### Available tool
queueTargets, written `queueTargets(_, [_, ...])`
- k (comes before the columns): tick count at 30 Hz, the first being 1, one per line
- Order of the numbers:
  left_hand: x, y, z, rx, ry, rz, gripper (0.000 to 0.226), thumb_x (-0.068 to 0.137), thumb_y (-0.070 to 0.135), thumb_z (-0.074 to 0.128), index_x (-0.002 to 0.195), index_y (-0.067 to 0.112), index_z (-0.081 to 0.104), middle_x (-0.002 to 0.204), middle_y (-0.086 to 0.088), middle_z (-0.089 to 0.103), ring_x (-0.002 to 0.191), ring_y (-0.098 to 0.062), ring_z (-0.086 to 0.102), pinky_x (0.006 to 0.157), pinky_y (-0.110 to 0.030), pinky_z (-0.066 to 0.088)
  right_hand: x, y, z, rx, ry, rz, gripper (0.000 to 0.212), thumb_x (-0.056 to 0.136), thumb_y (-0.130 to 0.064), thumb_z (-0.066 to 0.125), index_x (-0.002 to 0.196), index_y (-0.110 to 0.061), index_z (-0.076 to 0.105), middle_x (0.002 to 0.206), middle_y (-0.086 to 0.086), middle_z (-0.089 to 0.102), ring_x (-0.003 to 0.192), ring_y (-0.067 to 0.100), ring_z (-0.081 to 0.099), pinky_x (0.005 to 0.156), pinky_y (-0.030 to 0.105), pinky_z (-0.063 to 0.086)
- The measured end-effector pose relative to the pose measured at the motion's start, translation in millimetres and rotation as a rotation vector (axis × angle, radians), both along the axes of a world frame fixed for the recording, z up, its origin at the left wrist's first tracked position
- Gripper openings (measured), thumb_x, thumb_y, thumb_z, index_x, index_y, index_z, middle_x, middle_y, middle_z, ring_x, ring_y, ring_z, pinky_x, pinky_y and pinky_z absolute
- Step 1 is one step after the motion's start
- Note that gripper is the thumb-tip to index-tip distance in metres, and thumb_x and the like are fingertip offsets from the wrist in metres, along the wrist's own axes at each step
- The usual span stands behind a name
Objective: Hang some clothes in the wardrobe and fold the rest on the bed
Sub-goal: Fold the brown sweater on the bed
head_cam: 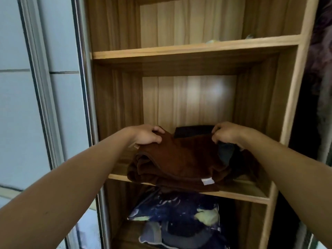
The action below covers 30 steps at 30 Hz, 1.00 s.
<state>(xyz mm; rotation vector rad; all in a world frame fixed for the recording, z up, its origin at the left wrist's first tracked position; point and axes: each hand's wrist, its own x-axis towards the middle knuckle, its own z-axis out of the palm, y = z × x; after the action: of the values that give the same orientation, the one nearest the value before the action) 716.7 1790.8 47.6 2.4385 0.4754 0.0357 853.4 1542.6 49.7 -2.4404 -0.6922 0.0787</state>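
- Brown clothes (179, 159) lie folded in a thick pile on the middle shelf (242, 194) of the wardrobe (294, 105), with the near edge of the pile hanging slightly over the shelf front.
- Both hands are clamped on the pile. The left hand (147, 134) curls its fingers over the far left corner, and the right hand (226, 133) pinches the far right edge, well apart from the left.
- A black garment (194, 131) sits just behind the pile, between the two hands. A dark bluish piece (226, 153) shows under the right hand.
- Judged from this, the folding of this pile looks done and it is being set on or lifted off the shelf; which of the two I cannot tell.
- No bed is in view, so how much folding is left cannot be judged.
- Dark hanging clothes (319, 69) show at the far right edge, so some hanging may be done. No hanger or rail is visible.
- A blue bundle (172, 212) with pale patches fills the compartment below. A pale green thing (213, 41) lies on the top shelf (161, 51).
- A sliding door (36, 87) stands to the left.
- A white label (206, 181) is sewn at the near edge of the pile, and a tan tag (133, 145) peeks out near the left hand. Both are too blurred to read, and no brand or other writing can be made out.
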Motion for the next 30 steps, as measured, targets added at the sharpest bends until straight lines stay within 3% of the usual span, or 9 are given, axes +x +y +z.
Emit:
queueTargets(5, [48, 25, 7, -0.056, -0.084, -0.015, 0.047, 0.093, 0.019, 0.060, 0.137, 0.036, 0.055, 0.125, -0.002, 0.059, 0.108, -0.022, 0.064, 0.100, -0.043, 0.055, 36, 10, 12, -0.005, -0.018, -0.086, 0.035, 0.086, 0.003, 0.062, 0.120, -0.008, 0.064, 0.114, 0.017, 0.060, 0.101, 0.038, 0.060, 0.070, 0.041, 0.054])
queueTargets(10, [100, 49, 10, -0.166, -0.155, -0.006, 0.051, 0.092, 0.019, 0.061, 0.138, 0.039, 0.054, 0.126, -0.003, 0.059, 0.109, -0.024, 0.064, 0.101, -0.041, 0.055, 87, 22, 26, 0.045, -0.076, -0.131, 0.038, 0.093, 0.004, 0.053, 0.126, -0.011, 0.061, 0.110, 0.010, 0.057, 0.093, 0.027, 0.057, 0.062, 0.029, 0.048])
queueTargets(12, [123, 56, 11, -0.210, -0.170, -0.012, 0.052, 0.092, 0.018, 0.062, 0.139, 0.039, 0.054, 0.129, -0.004, 0.057, 0.111, -0.024, 0.062, 0.102, -0.041, 0.054, 108, 25, 29, 0.087, -0.084, -0.151, 0.037, 0.095, 0.001, 0.052, 0.129, -0.011, 0.060, 0.123, 0.013, 0.057, 0.103, 0.029, 0.058, 0.075, 0.032, 0.050])
queueTargets(15, [159, 64, 11, -0.261, -0.209, -0.010, 0.051, 0.092, 0.018, 0.062, 0.136, 0.041, 0.055, 0.121, 0.000, 0.059, 0.109, -0.021, 0.063, 0.102, -0.040, 0.053, 140, 31, 35, 0.124, -0.104, -0.196, 0.033, 0.097, -0.002, 0.052, 0.128, -0.010, 0.060, 0.127, 0.016, 0.058, 0.108, 0.032, 0.059, 0.086, 0.036, 0.050])
queueTargets(19, [206, 70, 8, -0.387, -0.288, -0.024, 0.054, 0.093, 0.007, 0.060, 0.141, 0.031, 0.054, 0.110, 0.000, 0.064, 0.093, -0.016, 0.068, 0.071, -0.020, 0.060, 177, 43, 41, 0.048, -0.130, -0.224, 0.039, 0.099, -0.002, 0.048, 0.138, -0.009, 0.055, 0.138, 0.016, 0.053, 0.119, 0.032, 0.056, 0.102, 0.039, 0.049])
queueTargets(20, [217, 71, 7, -0.401, -0.307, -0.021, 0.054, 0.093, 0.007, 0.060, 0.142, 0.030, 0.054, 0.110, -0.001, 0.064, 0.094, -0.016, 0.068, 0.072, -0.021, 0.060, 186, 47, 41, 0.031, -0.139, -0.226, 0.042, 0.099, -0.002, 0.048, 0.140, -0.008, 0.053, 0.142, 0.016, 0.052, 0.123, 0.032, 0.054, 0.104, 0.038, 0.048])
queueTargets(25, [269, 84, -14, -0.433, -0.360, 0.004, 0.054, 0.097, 0.007, 0.057, 0.146, 0.030, 0.050, 0.136, -0.010, 0.058, 0.109, -0.024, 0.065, 0.097, -0.035, 0.056, 236, 59, 26, -0.038, -0.148, -0.269, 0.049, 0.098, -0.001, 0.047, 0.146, -0.011, 0.047, 0.149, 0.014, 0.047, 0.129, 0.032, 0.050, 0.108, 0.038, 0.045])
queueTargets(27, [284, 92, -33, -0.341, -0.267, -0.015, 0.055, 0.100, 0.012, 0.056, 0.152, 0.028, 0.043, 0.148, -0.010, 0.049, 0.123, -0.024, 0.058, 0.107, -0.036, 0.049, 253, 60, 8, -0.160, -0.094, -0.319, 0.054, 0.100, -0.006, 0.049, 0.153, -0.010, 0.038, 0.154, 0.016, 0.040, 0.134, 0.034, 0.046, 0.109, 0.039, 0.043])
queueTargets(30, [295, 101, -57, -0.130, -0.072, -0.046, 0.056, 0.104, 0.023, 0.052, 0.157, 0.026, 0.034, 0.157, -0.006, 0.041, 0.133, -0.022, 0.050, 0.114, -0.032, 0.040, 259, 71, -17, -0.368, -0.165, -0.444, 0.055, 0.101, -0.019, 0.053, 0.152, -0.011, 0.036, 0.155, 0.018, 0.034, 0.137, 0.037, 0.039, 0.099, 0.044, 0.046])
